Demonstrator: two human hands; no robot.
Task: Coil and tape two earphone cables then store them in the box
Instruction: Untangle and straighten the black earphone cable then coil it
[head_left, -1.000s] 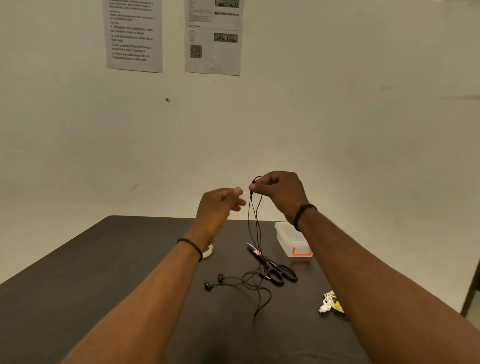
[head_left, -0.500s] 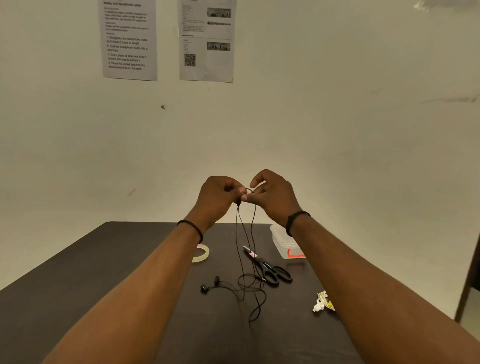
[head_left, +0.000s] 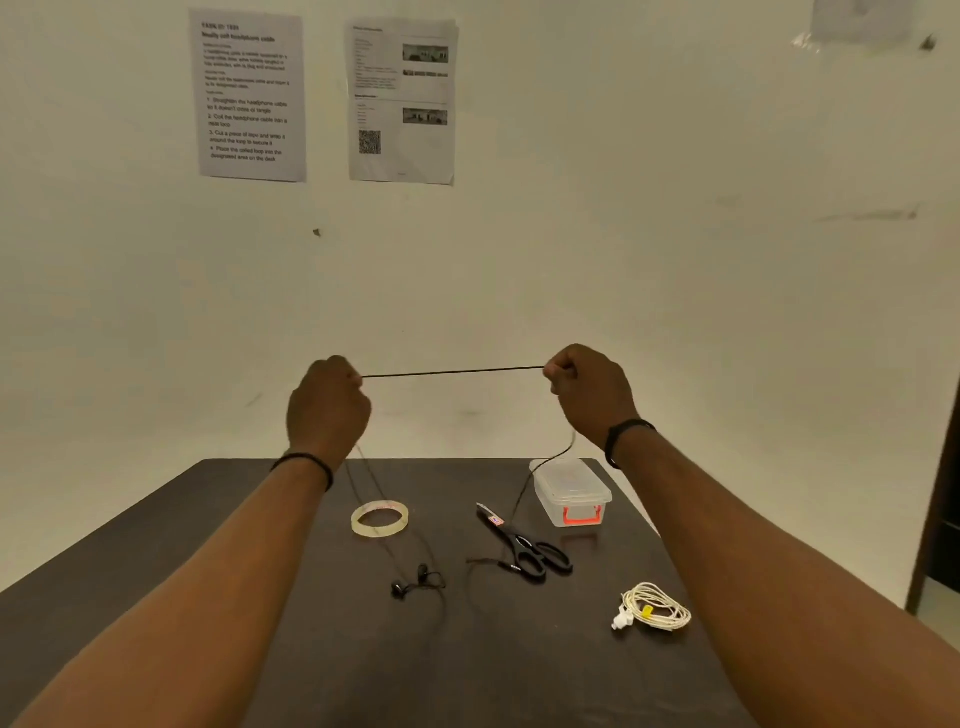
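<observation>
The black earphone cable (head_left: 452, 371) is stretching taut, its earbuds lying at 6 o'clock. The coiled white earphone cable (head_left: 655, 609) is lying at 4 o'clock; the lidded clear box (head_left: 571, 491) is sitting at 2 o'clock.

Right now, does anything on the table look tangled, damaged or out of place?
Nothing stands out. The left hand and right hand hold the black earphone cable taut; its earbuds rest on the table. The white earphones lie coiled, and the plastic box is closed.
</observation>
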